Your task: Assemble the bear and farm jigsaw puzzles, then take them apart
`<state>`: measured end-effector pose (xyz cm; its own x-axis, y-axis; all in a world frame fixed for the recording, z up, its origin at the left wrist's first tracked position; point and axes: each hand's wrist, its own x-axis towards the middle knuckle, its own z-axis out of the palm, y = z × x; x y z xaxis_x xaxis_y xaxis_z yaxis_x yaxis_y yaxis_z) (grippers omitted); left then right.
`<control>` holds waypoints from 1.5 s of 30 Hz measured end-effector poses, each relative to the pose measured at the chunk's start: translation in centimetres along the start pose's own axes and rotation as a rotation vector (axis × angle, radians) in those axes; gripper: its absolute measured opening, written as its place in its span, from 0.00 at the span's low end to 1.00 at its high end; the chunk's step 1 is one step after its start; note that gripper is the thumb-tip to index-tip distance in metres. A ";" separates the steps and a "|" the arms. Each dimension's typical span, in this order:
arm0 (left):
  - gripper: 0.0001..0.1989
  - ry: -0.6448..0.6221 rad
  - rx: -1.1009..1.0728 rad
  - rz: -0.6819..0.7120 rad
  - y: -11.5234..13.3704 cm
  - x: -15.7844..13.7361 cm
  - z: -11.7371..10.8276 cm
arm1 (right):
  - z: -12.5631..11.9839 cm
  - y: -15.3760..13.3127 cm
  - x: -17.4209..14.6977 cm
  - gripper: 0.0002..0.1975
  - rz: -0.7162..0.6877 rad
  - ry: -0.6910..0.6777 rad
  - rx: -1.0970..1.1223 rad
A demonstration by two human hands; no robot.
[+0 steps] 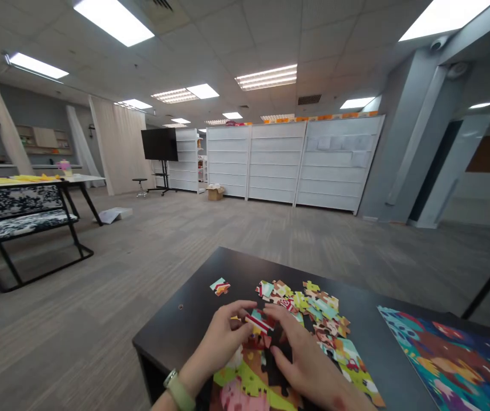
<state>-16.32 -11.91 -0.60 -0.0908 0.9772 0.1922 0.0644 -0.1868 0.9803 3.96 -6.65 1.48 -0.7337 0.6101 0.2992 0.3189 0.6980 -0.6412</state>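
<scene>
On the black table, my left hand (226, 334) has its thumb and fingers closed on the left edge of a red, white and yellow jigsaw piece (260, 323). From the other side, my right hand (298, 348) curls its fingertips onto the same piece, its thumb lower down. Below both hands lies a joined section of jigsaw puzzle (245, 385) with a pink figure on green. Part of that section is hidden by my hands. Loose puzzle pieces (322, 308) are heaped beyond my right hand. A small group of pieces (220, 286) lies apart at the far left.
A colourful picture sheet (462, 354) lies at the right of the black table (185, 325). A patterned chair (22, 214) and another table (86, 178) stand to the left on the carpet. White shelving panels (276, 162) and a screen on a stand (160, 144) are far off.
</scene>
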 end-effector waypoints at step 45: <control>0.17 0.128 0.883 0.168 -0.6 1.8 -7.3 | 1.1 1.0 2.1 0.17 0.013 0.070 -0.180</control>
<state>-23.80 -10.76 -0.48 -0.1179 0.9157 0.3843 0.8205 -0.1282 0.5571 2.04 -5.08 0.75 -0.6870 0.6401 0.3440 0.4350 0.7415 -0.5108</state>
